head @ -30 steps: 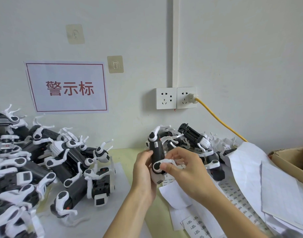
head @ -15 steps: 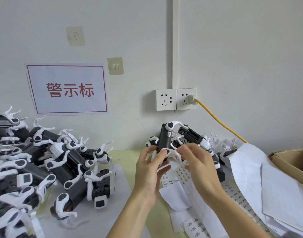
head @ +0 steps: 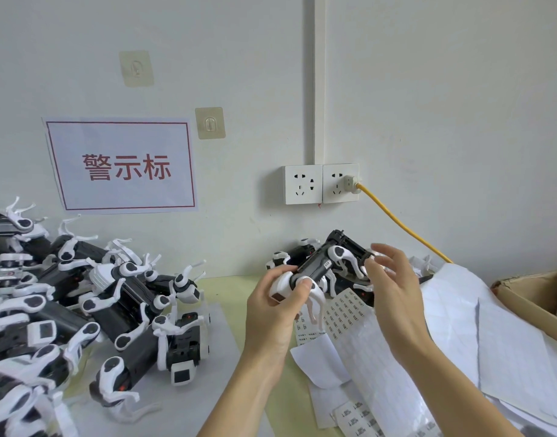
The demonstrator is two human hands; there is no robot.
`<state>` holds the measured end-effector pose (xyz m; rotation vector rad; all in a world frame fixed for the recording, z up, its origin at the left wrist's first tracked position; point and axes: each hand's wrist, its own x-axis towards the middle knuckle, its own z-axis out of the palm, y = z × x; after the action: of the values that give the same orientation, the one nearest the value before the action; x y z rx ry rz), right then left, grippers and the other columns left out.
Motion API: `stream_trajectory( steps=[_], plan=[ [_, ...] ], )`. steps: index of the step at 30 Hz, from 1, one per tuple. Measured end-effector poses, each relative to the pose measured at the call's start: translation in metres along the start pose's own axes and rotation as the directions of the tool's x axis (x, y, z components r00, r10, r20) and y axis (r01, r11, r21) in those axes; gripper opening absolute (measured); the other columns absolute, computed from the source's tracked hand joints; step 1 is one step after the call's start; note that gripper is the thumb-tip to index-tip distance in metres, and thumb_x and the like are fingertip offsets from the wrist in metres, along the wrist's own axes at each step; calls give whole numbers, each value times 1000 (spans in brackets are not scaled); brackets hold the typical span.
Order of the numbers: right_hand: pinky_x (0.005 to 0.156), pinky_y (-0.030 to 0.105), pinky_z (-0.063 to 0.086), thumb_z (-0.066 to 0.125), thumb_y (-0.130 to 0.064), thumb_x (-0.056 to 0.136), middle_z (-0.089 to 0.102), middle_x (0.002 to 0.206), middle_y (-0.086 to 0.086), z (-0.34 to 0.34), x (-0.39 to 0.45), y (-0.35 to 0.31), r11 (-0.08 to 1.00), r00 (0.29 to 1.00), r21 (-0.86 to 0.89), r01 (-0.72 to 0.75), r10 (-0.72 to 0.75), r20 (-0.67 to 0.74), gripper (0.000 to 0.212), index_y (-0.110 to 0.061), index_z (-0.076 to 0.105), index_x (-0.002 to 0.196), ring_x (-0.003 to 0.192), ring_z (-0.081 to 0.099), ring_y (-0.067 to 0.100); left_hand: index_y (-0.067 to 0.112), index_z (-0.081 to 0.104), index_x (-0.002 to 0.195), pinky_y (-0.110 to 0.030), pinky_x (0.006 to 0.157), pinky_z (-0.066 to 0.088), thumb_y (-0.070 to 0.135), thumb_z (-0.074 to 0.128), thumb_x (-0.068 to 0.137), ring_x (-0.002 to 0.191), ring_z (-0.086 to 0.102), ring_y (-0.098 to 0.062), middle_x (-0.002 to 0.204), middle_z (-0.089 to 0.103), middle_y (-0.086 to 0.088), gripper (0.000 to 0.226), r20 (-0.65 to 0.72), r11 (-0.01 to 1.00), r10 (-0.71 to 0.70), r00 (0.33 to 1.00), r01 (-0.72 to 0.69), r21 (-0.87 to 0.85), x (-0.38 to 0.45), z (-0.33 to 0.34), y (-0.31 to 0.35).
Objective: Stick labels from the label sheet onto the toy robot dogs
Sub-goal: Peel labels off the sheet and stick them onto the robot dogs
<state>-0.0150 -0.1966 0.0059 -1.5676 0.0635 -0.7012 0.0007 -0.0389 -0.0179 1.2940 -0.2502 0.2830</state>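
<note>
A black and white toy robot dog [head: 321, 269] is held above the table, tilted up to the right. A small white label shows on its black side. My left hand [head: 275, 307] grips its lower white end. My right hand [head: 392, 288] is beside its upper end with fingers spread, fingertips near the dog's rear; whether they touch it is unclear. Under the hands lies a label sheet [head: 345, 313] with rows of small printed labels.
A heap of toy robot dogs [head: 81, 304] fills the left of the table. More dogs [head: 290, 255] lie behind my hands against the wall. Loose white backing sheets [head: 479, 326] and a cardboard box [head: 535, 294] are at the right. A yellow cable [head: 403, 227] runs from the wall socket.
The dog has swung from upright to tilted, its upper end now pointing right. My right hand has let go and opened its fingers beside the dog's upper end.
</note>
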Motion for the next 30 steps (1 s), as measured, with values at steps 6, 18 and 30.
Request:
stream_trajectory(
  steps=[6, 18, 30],
  plan=[
    [91, 39, 48, 43, -43, 103, 62, 119, -11, 0, 0, 1, 985, 959, 87, -148, 122, 257, 30, -45, 56, 130, 109, 60, 11, 18, 64, 88, -21, 52, 44, 57, 79, 55, 61, 61, -11, 72, 70, 2, 53, -51, 998, 68, 996, -67, 11, -3, 3, 3],
    [73, 30, 46, 41, -28, 107, 71, 83, -18, 4, 0, 2, 981, 964, 102, -165, 138, 226, 39, -47, 73, 95, 79, 65, 7, 15, 52, 100, -31, 64, 54, 54, 88, 58, 71, 72, -23, 88, 75, -5, 68, -105, 995, -102, 989, 99, -32, -1, 3, 1],
    [86, 34, 50, 73, -39, 74, 63, 98, -22, 0, -8, -9, 992, 975, 121, 35, -61, 212, 39, -51, 67, 111, 87, 67, 7, 4, 64, 121, -42, 87, 56, 32, 58, 99, 92, 73, -31, 117, 69, -22, 36, 30, 877, -371, 928, 361, -316, 0, -4, 6]
  ],
)
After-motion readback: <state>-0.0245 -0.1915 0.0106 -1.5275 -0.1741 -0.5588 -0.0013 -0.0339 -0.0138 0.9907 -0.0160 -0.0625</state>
